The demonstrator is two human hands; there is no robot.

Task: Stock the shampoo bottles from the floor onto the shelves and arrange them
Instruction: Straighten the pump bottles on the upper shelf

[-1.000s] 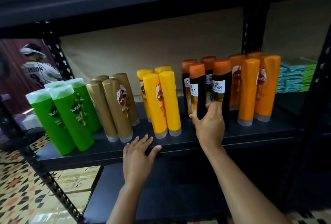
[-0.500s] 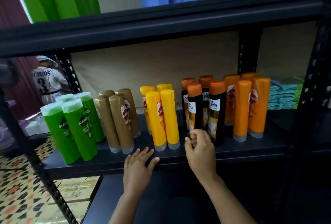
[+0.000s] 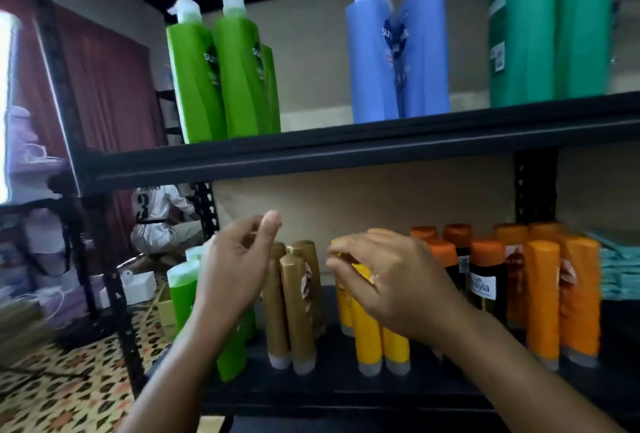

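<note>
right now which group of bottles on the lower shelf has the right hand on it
The yellow bottles, between the gold bottles and the black ones with orange caps. The right hand rests over their tops; the left hand hovers by the gold ones.

Pump bottles (image 3: 398,58) on upper shelf (image 3: 346,145); tube rows (image 3: 294,308) on shelf below (image 3: 329,384).
</note>
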